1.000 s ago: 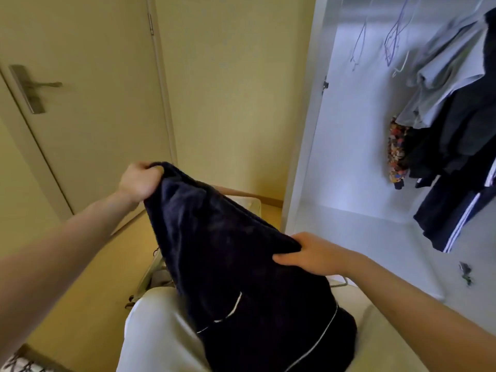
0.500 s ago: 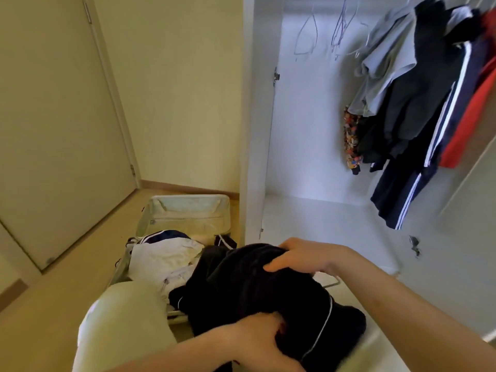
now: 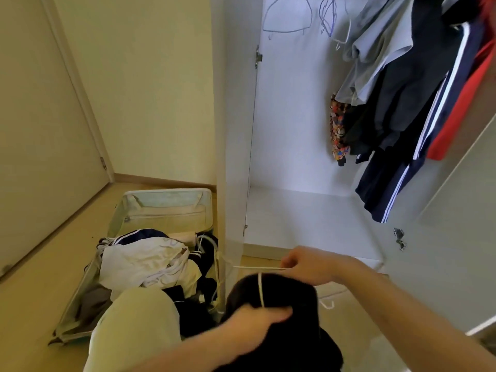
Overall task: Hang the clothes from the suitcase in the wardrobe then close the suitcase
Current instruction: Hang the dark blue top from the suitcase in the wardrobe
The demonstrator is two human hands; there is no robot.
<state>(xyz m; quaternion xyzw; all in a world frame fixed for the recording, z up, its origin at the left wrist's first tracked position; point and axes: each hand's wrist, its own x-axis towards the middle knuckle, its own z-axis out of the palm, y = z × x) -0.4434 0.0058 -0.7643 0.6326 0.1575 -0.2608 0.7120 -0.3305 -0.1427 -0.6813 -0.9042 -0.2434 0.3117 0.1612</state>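
Head view. Both forearms reached in from the bottom of the frame over a dark garment [image 3: 281, 304] bunched low at centre, just right of the person's knee in pale trousers [image 3: 134, 323].

The left hand [image 3: 257, 322] lay palm-down on the garment's near side, forearm running in from the lower left. Its fingers [image 3: 279, 312] were curled down into the cloth and gripped it, pinning one white arm of a hanger [image 3: 260, 288] that crossed the top of the garment.

The right hand [image 3: 314, 267] was above and beyond the garment, forearm coming in from the lower right, wrist bent so the fingers pointed left. Thumb and forefinger were closed in a pinch on the thin white bar of the same hanger, which stuck out to the left of the hand. A small white hook showed just right of the garment; whether it belonged to this hanger could not be told.

The suitcase [image 3: 161, 208] lay open on the floor to the left, against the wardrobe [image 3: 233, 130] side panel, its near half holding a white garment [image 3: 142, 259] and darker clothes.

In the open wardrobe, hung clothes [image 3: 402, 89] in grey, black, navy with white stripes and red crowded the upper right. Bare wire hangers [image 3: 287, 17] hung to their left.
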